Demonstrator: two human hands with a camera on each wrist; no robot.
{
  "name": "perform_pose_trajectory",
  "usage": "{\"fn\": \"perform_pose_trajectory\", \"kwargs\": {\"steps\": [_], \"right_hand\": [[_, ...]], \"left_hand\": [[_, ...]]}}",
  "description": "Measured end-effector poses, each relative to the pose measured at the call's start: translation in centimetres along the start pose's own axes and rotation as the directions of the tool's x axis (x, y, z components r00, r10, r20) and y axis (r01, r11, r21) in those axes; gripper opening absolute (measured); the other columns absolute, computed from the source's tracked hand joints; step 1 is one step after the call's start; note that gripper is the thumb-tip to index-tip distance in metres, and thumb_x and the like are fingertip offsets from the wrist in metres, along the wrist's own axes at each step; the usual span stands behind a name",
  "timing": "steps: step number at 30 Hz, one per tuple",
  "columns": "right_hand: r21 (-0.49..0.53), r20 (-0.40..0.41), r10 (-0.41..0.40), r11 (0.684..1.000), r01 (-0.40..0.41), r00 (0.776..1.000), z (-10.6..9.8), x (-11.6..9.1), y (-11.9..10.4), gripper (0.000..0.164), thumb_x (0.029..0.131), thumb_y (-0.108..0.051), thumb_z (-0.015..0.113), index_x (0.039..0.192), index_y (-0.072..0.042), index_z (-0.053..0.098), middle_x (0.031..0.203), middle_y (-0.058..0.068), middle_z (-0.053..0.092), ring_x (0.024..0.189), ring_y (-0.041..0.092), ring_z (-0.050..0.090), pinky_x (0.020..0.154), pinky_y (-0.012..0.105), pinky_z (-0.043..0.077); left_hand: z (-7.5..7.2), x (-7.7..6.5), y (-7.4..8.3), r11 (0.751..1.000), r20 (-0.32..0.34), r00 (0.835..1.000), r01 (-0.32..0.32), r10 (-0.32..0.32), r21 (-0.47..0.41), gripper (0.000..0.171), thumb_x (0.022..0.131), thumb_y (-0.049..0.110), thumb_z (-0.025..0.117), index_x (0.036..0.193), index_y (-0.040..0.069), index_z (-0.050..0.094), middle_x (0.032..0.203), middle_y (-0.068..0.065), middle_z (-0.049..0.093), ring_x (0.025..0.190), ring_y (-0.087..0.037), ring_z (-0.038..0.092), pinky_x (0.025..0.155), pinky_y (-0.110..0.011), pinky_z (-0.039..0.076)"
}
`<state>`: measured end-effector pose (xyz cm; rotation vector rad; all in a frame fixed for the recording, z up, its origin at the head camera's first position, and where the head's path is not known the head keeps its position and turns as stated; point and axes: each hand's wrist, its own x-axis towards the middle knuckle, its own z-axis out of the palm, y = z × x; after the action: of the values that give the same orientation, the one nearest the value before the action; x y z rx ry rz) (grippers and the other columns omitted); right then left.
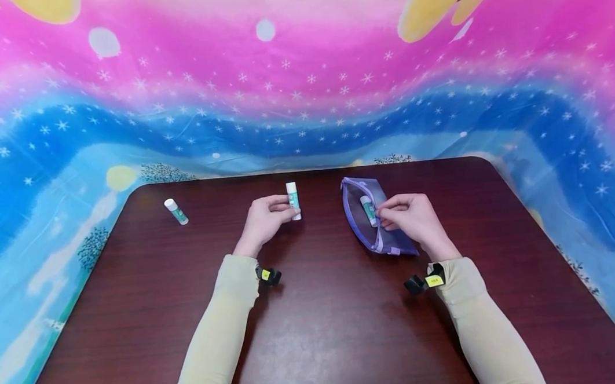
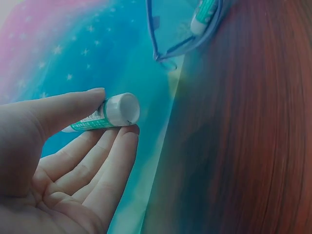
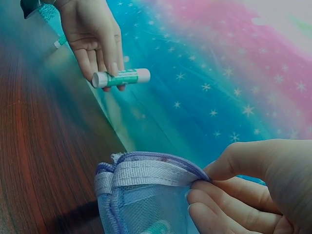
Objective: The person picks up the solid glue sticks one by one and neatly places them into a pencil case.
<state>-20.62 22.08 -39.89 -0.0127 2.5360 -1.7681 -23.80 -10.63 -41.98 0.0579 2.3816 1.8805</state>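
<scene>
My left hand (image 1: pixel 263 222) pinches a white and green glue stick (image 1: pixel 293 201) upright between thumb and fingertips. In the left wrist view the white end of that glue stick (image 2: pixel 124 109) faces the camera. To the right, my right hand (image 1: pixel 412 218) pinches the edge of a purple zippered mesh pouch (image 1: pixel 347 207), whose mouth gapes open. Another glue stick (image 1: pixel 368 211) lies inside the pouch. Seen from the right wrist, the thumb and fingers hold the pouch's zippered rim (image 3: pixel 161 168). A third glue stick (image 1: pixel 176 211) is on the table, left of my left hand.
The dark wooden table (image 1: pixel 314 325) has rounded far corners. A pink and blue patterned cloth (image 1: pixel 303 111) hangs behind it and along both sides. Each wrist carries a black camera mount, the left one (image 1: pixel 270 275) and the right one (image 1: pixel 422 283).
</scene>
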Motion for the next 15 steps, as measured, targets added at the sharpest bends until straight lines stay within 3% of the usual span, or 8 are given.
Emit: {"fn": "perform_pose_trajectory", "kwargs": {"steps": [6,15], "right_hand": [[-0.008,-0.004,0.005,1.000,-0.005,1.000,0.1,0.0,0.1,0.021,0.092,-0.010,0.075,0.104,0.007,0.075,0.092,0.022,0.074,0.071,0.022,0.073,0.067,0.034,0.062],[-0.005,0.000,0.005,1.000,-0.005,1.000,0.4,0.1,0.3,0.019,0.091,-0.008,0.075,0.103,0.007,0.074,0.090,0.020,0.074,0.070,0.022,0.073,0.067,0.035,0.062]], "left_hand": [[1.6,0.3,0.4,1.000,0.033,0.999,0.010,-0.009,-0.030,0.042,0.089,0.008,0.080,0.127,-0.003,0.067,0.111,-0.016,0.072,0.094,-0.025,0.073,0.087,-0.040,0.058],[3.6,1.0,0.1,1.000,0.052,0.998,0.022,-0.021,-0.008,0.041,0.088,0.010,0.082,0.125,-0.001,0.069,0.104,-0.014,0.074,0.086,-0.021,0.074,0.080,-0.033,0.060]]}}
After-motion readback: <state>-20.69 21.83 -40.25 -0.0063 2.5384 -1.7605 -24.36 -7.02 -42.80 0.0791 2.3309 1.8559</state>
